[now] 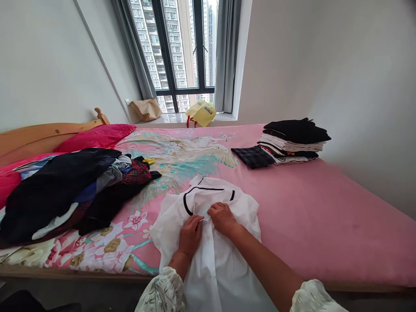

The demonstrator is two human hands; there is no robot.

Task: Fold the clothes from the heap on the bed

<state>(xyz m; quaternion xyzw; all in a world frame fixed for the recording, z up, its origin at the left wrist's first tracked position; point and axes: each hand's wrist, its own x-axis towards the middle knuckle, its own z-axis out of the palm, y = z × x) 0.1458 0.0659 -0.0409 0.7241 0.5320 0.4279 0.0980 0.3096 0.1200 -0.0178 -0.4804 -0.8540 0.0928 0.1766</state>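
A white shirt (211, 260) with a dark-trimmed collar lies spread on the pink bed (325, 216), its lower part hanging over the near edge. My left hand (190, 236) and my right hand (222, 218) rest on the shirt's front just below the collar. Both hands pinch the fabric along the button line, fingertips almost touching each other.
A loose heap of dark and mixed clothes (65, 190) lies on the left of the bed by red pillows (97, 136). A folded stack of clothes (292, 141) sits at the far right. On the window sill are a yellow bag (202, 113) and a brown paper bag (147, 109).
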